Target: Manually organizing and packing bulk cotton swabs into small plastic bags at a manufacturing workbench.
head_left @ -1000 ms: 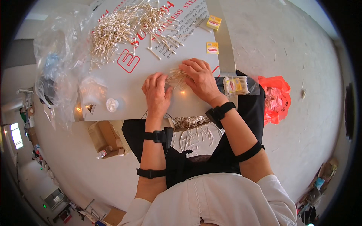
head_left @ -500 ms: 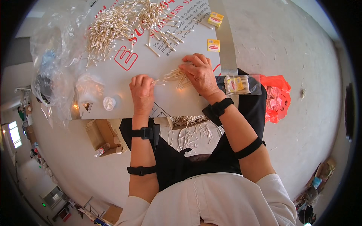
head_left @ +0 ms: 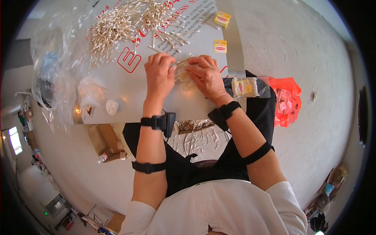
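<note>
A loose bunch of cotton swabs [head_left: 182, 73] lies between my two hands above the grey sheet-covered tabletop [head_left: 137, 96]. My right hand [head_left: 206, 77] has its fingers closed on the right side of the bunch. From the left, my left hand [head_left: 159, 74] meets the swabs' other side, its fingers curled and pinched at their ends; the fingertips are partly hidden. Beyond the hands a big heap of cotton swabs [head_left: 113, 33] is spread out. Beside my right wrist sits a clear pack of cotton swabs [head_left: 244, 87] with a yellow label, on a dark sheet.
Two yellow cards [head_left: 222, 18] lie along the table's right edge. A small white round tub [head_left: 112, 107] stands at the near left, by crumpled clear plastic [head_left: 55, 66]. Below are an open carton [head_left: 105, 141], swabs on the floor, and a red bag [head_left: 288, 100] with pink packets.
My left hand has moved right and slightly away from me, from a pinched swab up against the bunch. My right hand stays nearly in place at the swabs.
</note>
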Available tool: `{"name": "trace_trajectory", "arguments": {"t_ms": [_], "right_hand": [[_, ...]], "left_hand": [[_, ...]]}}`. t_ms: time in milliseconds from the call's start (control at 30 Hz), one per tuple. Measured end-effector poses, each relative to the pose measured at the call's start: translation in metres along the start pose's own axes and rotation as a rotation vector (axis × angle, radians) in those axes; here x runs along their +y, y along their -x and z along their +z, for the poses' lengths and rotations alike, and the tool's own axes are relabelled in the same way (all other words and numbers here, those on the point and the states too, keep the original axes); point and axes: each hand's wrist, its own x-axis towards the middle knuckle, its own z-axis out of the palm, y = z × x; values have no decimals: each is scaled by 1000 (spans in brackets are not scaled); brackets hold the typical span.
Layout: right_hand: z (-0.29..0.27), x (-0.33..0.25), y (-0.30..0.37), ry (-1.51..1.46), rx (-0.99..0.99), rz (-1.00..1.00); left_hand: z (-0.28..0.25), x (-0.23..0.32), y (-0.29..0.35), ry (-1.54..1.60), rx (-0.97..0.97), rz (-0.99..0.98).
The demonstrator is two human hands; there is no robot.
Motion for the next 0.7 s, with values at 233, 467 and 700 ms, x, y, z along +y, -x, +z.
{"name": "trace_trajectory", "arguments": {"t_ms": [233,467,700], "right_hand": [[0,1,1,17,-3,2],[2,-2,-1,10,7,7],[1,1,0,25,33,7]], "left_hand": [[-5,21,30,-80,-84,94],[-11,26,30,-170,-153,63],[-35,26,37,-186,-268,50]]}}
